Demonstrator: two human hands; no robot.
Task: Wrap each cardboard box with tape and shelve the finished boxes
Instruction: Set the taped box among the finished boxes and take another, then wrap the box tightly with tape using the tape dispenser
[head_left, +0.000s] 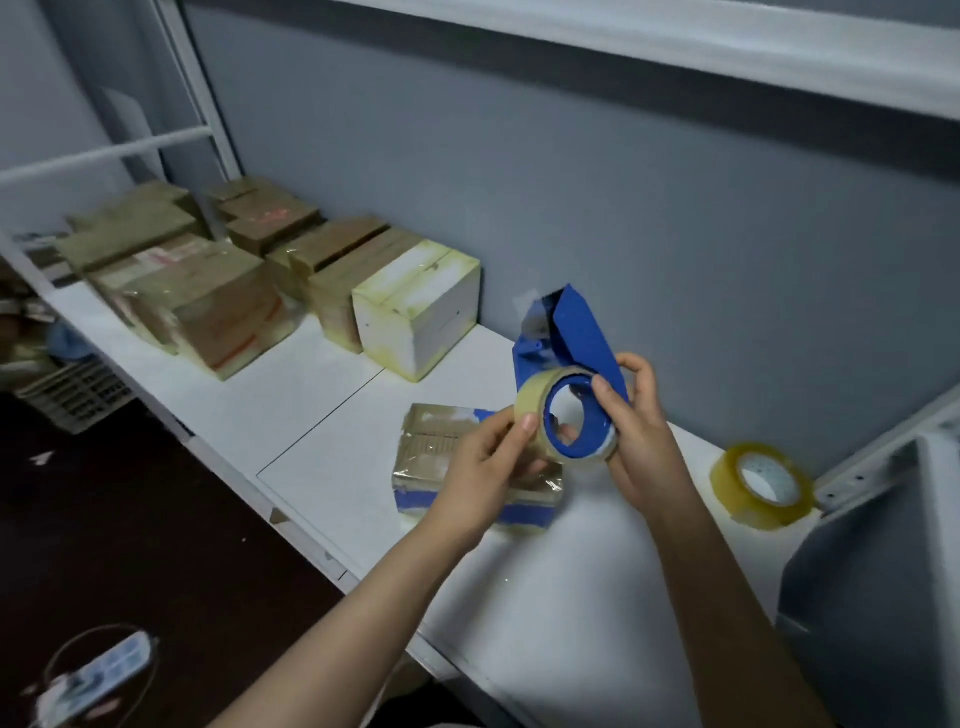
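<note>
Our right hand grips the blue tape dispenser while our left hand pinches its tape roll — seemingly finding the loose end. The partly taped cardboard box lies on the shelf just below; next, that end must reach it.

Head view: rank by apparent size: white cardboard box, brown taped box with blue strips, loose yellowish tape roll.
Tied, unranked: white cardboard box and brown taped box with blue strips; they look alike, and the brown one is nearer and partly covered.
Smallest: loose yellowish tape roll.
</note>
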